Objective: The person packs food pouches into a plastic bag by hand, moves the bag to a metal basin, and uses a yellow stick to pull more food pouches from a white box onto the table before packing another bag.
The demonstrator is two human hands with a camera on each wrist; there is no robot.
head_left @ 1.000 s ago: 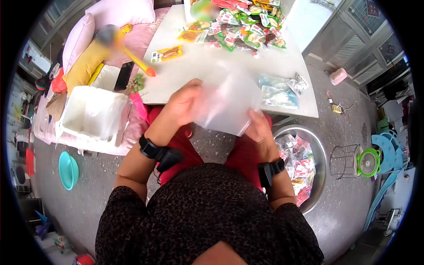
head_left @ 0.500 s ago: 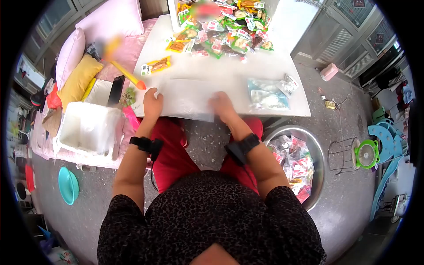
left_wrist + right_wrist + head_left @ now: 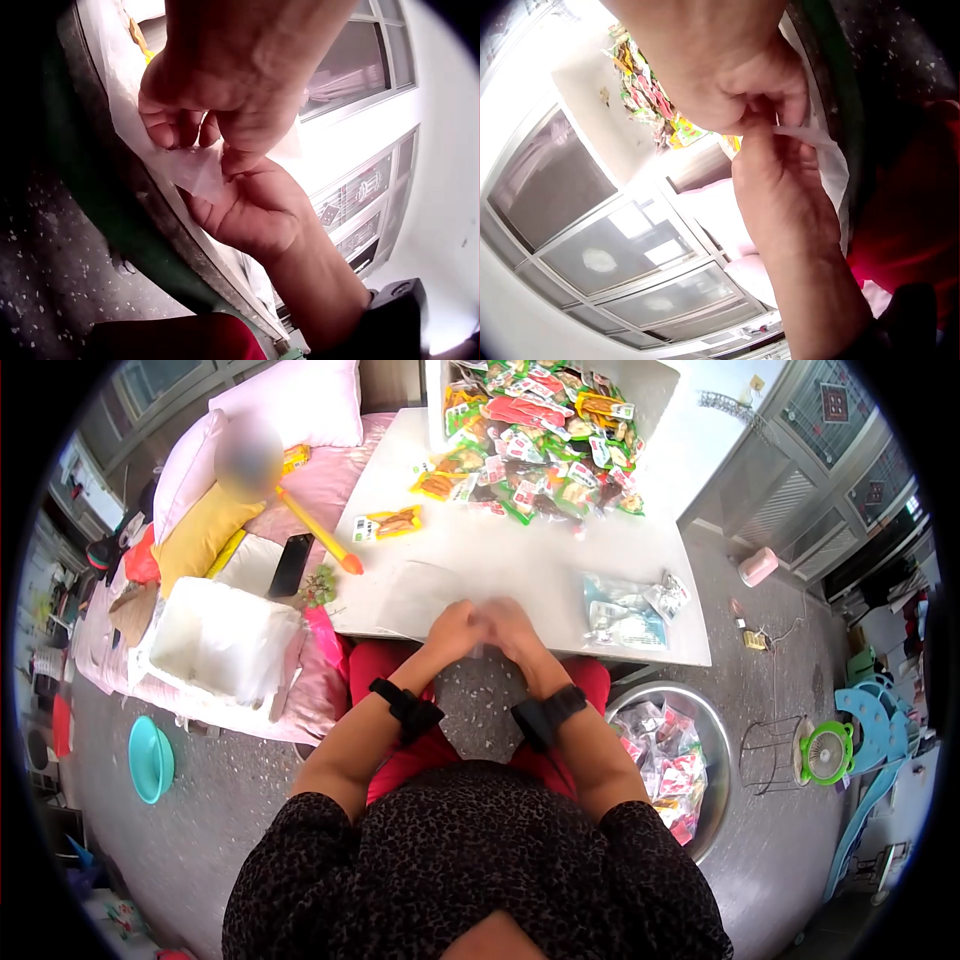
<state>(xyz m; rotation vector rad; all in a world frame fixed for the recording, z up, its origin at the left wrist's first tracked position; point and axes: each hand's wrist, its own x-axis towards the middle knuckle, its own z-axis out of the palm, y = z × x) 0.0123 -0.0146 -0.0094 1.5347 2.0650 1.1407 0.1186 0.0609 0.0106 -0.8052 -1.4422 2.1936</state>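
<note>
Translucent plastic bag: one, thin, centre of the head view, at the table's near edge. Your left hand and right hand: close together, both pinching it. Risk: if you pull unevenly, it can tear or slip loose.

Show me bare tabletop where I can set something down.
The white tabletop is bare in the middle, bordered by the snack packet pile, lone yellow packet, blue-and-white bag, left hand and right hand. It is crowded at the back, under that pile, and at the front, where both hands pinch translucent plastic.
</note>
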